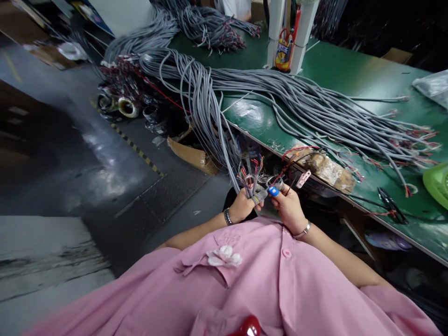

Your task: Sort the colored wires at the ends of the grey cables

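Observation:
My left hand [245, 205] is closed around the end of a grey cable [227, 163], with grey covering on its thumb. Thin coloured wires [254, 172] fan out from the cable end just above that hand. Close beside it, my right hand [289, 207] is closed too, a blue wrap on its thumb and pale covering on a finger. Its thumb and finger pinch near the loose wire strands; exactly what lies between them is too small to make out. The two thumbs almost touch, in front of the green table's edge.
Long bundles of grey cables [280, 88] lie across the green table [353, 65] and hang over its edge. A taped block [325, 170], dark pliers [392, 205] and a green bowl [437, 184] sit along the right side. A cardboard box [191, 151] stands below.

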The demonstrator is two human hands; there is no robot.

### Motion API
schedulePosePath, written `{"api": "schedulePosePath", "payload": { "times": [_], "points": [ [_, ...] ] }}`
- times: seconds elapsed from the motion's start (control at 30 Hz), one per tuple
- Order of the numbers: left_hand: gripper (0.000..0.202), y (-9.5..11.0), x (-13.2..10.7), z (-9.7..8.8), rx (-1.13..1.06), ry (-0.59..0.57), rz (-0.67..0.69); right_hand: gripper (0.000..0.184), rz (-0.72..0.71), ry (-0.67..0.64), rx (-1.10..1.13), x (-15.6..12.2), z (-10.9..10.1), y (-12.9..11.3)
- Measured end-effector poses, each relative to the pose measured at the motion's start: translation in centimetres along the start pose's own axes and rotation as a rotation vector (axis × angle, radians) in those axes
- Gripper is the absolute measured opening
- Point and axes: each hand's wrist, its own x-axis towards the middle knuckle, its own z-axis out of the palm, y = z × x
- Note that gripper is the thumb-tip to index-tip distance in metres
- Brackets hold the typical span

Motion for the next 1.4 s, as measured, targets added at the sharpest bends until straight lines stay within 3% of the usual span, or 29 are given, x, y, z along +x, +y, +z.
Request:
{"api": "schedulePosePath", "payload": {
  "times": [0.1, 0.23, 0.33, 0.4, 0.5, 0.63, 0.87, 1.07, 1.13, 1.23, 1.4],
  "points": [
    [0.04, -0.3, 0.0, -0.3, -0.038, -0.064, -0.026, 0.026, 0.058, -0.055, 0.046, 0.1, -0.1, -0.1],
    [0.041, -0.7, 0.0, 0.1, -0.136, 0.07, 0.02, 0.025, 0.164, -0.047, 0.147, 0.3, 0.2, 0.0],
    [0.041, -0.6, 0.2, 0.4, -0.165, 0.169, 0.049, 0.022, 0.166, -0.013, 0.144, 0.2, 0.5, 0.4],
    [0.041, -0.5, 0.4, 0.4, -0.164, 0.201, 0.041, 0.018, 0.076, 0.009, 0.064, -0.2, 0.7, 0.5],
    [0.039, -0.6, 0.5, 0.2, -0.147, 0.201, 0.021, 0.012, -0.219, -0.004, -0.202, -0.8, 0.7, 0.0],
    [0.028, -1.0, 0.7, 0.0, -0.158, 0.192, 0.05, 0.018, -0.54, -0.21, -0.533, -1.2, 0.5, -1.1],
    [0.016, -0.8, 0.8, 0.3, -0.218, 0.18, 0.176, 0.027, -0.799, -0.486, -0.802, -1.1, 0.6, -1.6],
    [0.022, 0.0, 2.0, -1.6, -0.51, 0.124, 0.045, 0.022, -0.86, -0.846, -0.808, -2.6, 1.0, -2.5],
    [0.024, 0.4, 2.3, -2.8, -0.661, 0.024, -0.008, 0.022, -0.852, -0.741, -0.777, -2.7, 0.9, -2.7],
    [0.026, 0.5, 2.0, -3.9, -0.747, -0.129, -0.061, 0.025, -0.832, -0.45, -0.747, -2.5, 0.8, -2.8],
    [0.027, -0.7, 0.7, -3.7, -0.689, -0.164, -0.051, 0.037, -0.788, -0.325, -0.707, -1.8, 2.0, -2.5]
  ]
}}
